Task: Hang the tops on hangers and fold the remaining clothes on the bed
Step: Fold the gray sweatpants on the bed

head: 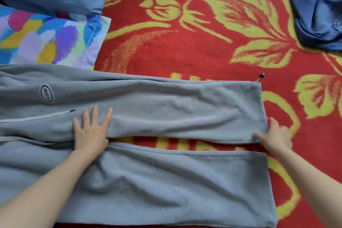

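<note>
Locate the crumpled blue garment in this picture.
In the head view, the crumpled blue garment lies at the upper right on the red floral blanket, apart from the grey trousers.

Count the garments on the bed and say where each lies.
2. The grey trousers lie spread across the near side; a crumpled blue garment sits at the far right. Others may lie outside the frame.

Left edge cuts grey trousers [166, 109], right edge crops blue garment [318, 9], patch [46, 93] lettering perhaps illegible

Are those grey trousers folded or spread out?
Spread out: both legs of the grey trousers lie flat, side by side, with the red blanket showing between them.
</note>
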Available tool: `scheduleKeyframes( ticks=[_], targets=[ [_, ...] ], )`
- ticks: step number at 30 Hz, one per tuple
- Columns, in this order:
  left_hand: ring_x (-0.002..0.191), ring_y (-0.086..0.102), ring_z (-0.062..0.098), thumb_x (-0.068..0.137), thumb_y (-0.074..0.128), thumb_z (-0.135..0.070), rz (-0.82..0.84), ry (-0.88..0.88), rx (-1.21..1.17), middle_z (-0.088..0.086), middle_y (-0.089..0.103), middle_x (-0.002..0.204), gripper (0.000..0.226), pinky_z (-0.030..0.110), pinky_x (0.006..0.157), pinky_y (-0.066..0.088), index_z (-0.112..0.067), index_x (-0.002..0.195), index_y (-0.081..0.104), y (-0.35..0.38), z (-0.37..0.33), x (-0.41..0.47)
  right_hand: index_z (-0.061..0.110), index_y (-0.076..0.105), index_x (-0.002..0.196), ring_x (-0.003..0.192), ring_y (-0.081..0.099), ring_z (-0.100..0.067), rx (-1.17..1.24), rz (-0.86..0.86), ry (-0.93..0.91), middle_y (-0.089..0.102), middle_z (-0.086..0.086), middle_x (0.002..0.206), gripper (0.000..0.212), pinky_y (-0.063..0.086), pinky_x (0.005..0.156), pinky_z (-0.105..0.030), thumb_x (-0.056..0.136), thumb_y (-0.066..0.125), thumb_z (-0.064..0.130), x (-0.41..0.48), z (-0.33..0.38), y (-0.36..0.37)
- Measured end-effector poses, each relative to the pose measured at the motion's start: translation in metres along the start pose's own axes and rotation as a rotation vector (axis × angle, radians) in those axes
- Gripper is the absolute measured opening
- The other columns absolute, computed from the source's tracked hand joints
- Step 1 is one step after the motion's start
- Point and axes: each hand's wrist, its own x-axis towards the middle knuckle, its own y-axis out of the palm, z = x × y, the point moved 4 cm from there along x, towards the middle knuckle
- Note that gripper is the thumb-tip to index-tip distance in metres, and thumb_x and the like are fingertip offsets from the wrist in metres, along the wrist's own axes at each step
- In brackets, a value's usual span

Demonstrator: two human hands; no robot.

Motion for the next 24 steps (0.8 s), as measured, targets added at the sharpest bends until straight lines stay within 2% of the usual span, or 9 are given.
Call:
scheduleKeyframes(
  ticks=[3,5,6,8,11,15,17,20,24],
  targets=[
    [0.14,0.008,0.042,0.07,0.073,-0.034,0.068,-0.157,-0.012,0.021,0.01,0.155,0.1,0.062,0.106,0.013,-0.026,0.15,0.013,0.0,0.006,-0.01,0.017,0.024,0.147,0.132,0.027,-0.037,-0.333,-0.076,-0.326,0.024,-0.02,0.147,0.074,0.036,0.099,-0.046,0.084,0.062,0.024,-0.026,0.023,0.017],
    [0.143,-0.005,0.037,0.08,0.058,-0.031,0.085,-0.164,0.001,0.015,-0.004,0.157,0.093,0.059,0.109,0.008,-0.03,0.149,-0.004,-0.002,0.01,-0.012,0.02,0.027,0.144,0.128,0.032,-0.031,-0.45,0.036,-0.495,0.03,-0.013,0.142,0.063,0.037,0.096,-0.042,0.087,0.052,0.024,-0.038,0.037,0.033],
    [0.143,-0.008,0.036,0.08,0.054,-0.027,0.106,-0.168,0.003,0.014,-0.007,0.157,0.092,0.059,0.11,0.007,-0.031,0.149,-0.007,-0.006,0.013,-0.015,0.02,0.028,0.143,0.126,0.035,-0.03,-0.455,0.088,-0.497,0.032,-0.012,0.138,0.06,0.038,0.095,-0.04,0.088,0.05,0.025,-0.041,0.043,0.037],
    [0.143,-0.01,0.034,0.08,0.051,-0.023,0.131,-0.203,-0.033,0.013,-0.009,0.157,0.091,0.058,0.11,0.007,-0.032,0.149,-0.007,-0.017,0.02,-0.022,0.018,0.03,0.143,0.126,0.034,-0.032,-0.41,0.106,-0.474,0.031,-0.014,0.14,0.058,0.037,0.097,-0.039,0.089,0.049,0.023,-0.049,0.059,0.036],
    [0.144,-0.005,0.032,0.083,0.051,-0.019,0.048,-0.245,-0.059,0.014,-0.002,0.157,0.084,0.056,0.111,0.008,-0.028,0.15,0.002,-0.037,0.044,-0.023,0.017,0.032,0.141,0.132,0.029,-0.031,-0.388,0.077,-0.551,0.026,-0.016,0.145,0.054,0.036,0.099,-0.038,0.09,0.046,0.021,-0.064,0.094,0.033],
    [0.135,0.022,0.044,0.076,0.063,-0.002,-0.24,-0.269,-0.179,0.028,0.03,0.146,0.068,0.067,0.104,0.013,-0.009,0.14,0.042,-0.06,0.101,-0.009,0.018,0.027,0.144,0.139,0.019,-0.032,-0.404,0.044,-0.652,0.016,-0.018,0.152,0.055,0.033,0.1,-0.038,0.092,0.045,0.02,-0.091,0.154,0.042],
    [0.128,0.03,0.049,0.069,0.066,0.007,-0.344,-0.281,-0.216,0.034,0.039,0.137,0.063,0.071,0.099,0.016,-0.003,0.13,0.052,-0.064,0.133,-0.002,0.019,0.026,0.145,0.139,0.018,-0.03,-0.398,0.027,-0.682,0.015,-0.017,0.153,0.057,0.034,0.099,-0.036,0.091,0.045,0.02,-0.107,0.178,0.05],
    [0.135,0.023,0.044,0.074,0.061,0.006,-0.317,-0.306,-0.17,0.027,0.031,0.146,0.065,0.065,0.105,0.013,-0.006,0.136,0.046,-0.072,0.192,0.015,0.019,0.025,0.146,0.139,0.019,-0.029,-0.381,0.018,-0.666,0.018,-0.015,0.152,0.061,0.035,0.097,-0.036,0.09,0.049,0.021,-0.133,0.217,0.07],
    [0.142,0.008,0.029,0.086,0.052,-0.01,-0.097,-0.302,-0.069,0.011,0.009,0.157,0.074,0.052,0.111,0.011,-0.019,0.15,0.016,-0.069,0.271,0.037,0.011,0.031,0.145,0.139,0.021,-0.035,-0.32,-0.006,-0.716,0.022,-0.021,0.152,0.069,0.035,0.099,-0.045,0.081,0.057,0.011,-0.168,0.279,0.097]
  ],
)
